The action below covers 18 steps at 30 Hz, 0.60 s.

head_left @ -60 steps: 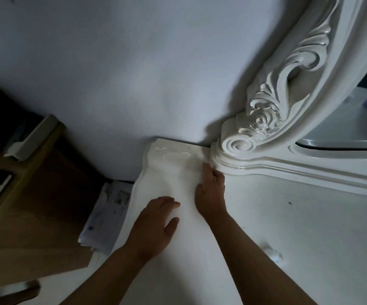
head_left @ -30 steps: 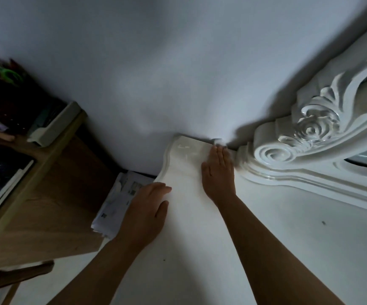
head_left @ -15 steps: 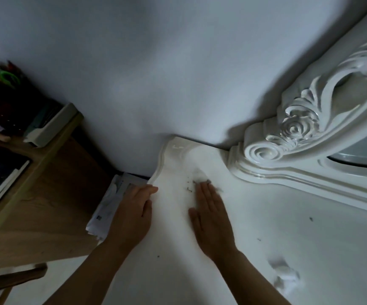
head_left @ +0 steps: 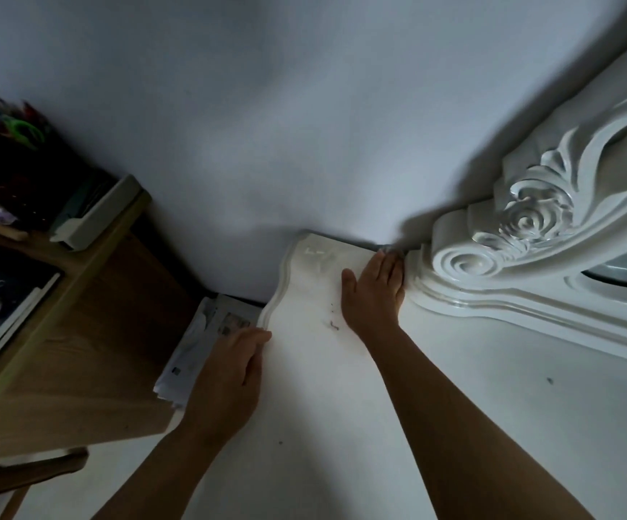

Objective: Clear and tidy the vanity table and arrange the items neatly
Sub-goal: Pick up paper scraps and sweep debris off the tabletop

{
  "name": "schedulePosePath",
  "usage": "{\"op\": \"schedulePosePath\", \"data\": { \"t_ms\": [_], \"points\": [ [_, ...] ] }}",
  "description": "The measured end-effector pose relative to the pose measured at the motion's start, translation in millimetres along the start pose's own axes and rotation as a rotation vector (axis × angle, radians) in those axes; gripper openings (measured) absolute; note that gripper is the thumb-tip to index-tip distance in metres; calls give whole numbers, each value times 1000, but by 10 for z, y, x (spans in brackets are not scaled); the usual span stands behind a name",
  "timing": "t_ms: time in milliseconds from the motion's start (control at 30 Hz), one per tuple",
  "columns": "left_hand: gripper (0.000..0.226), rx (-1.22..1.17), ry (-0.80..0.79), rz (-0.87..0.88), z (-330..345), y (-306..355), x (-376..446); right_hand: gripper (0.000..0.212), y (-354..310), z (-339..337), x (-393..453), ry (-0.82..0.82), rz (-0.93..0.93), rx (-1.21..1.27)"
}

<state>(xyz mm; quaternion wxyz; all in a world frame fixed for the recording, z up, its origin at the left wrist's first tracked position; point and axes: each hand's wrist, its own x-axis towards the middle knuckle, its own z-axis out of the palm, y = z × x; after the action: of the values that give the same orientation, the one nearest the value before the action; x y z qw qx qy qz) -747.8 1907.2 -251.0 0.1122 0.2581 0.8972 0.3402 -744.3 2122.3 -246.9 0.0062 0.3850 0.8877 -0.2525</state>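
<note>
Right hand [head_left: 373, 294] flat, fingers straight, on white vanity tabletop [head_left: 342, 388]; fingertips touching possibly a grey dust clump [head_left: 390, 250] at back corner; left hand [head_left: 229, 373] farther, flat at edge.

Two bare forearms showed in the head view, both uncovered right down to the frame's lower edge — no sleeve, cuff or glove appeared on either one. The left hand [head_left: 225, 377] entered from about 7 o'clock, the right hand [head_left: 373, 290] from about 5 o'clock. No ring, watch, bracelet or band could be seen on the fingers or wrists. The nails looked short and unpainted, though the dim light left them hard to judge. Neither arm carried a visible mark — no tattoo, plaster or writing. The rest of the person lay outside the frame, so no clothing showed.
</note>
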Motion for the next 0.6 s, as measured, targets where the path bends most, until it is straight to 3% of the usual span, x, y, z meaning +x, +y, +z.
{"op": "schedulePosePath", "data": {
  "t_ms": [200, 333, 433, 600],
  "points": [
    [39, -97, -41, -23, 35, -17, 61, 62, 155, 29, 87, 12, -209, 10],
    [49, -50, 4, 39, -21, -25, 14, 69, 60, 90, 127, -36, -408, -19],
    [67, -39, 13, -18, -28, -50, -79, 78, -98, 200, 175, -75, -510, -38],
    [63, -86, -55, -87, -46, -103, -213, 66, -343, 321, 341, -164, -612, -44]
  ]
}}
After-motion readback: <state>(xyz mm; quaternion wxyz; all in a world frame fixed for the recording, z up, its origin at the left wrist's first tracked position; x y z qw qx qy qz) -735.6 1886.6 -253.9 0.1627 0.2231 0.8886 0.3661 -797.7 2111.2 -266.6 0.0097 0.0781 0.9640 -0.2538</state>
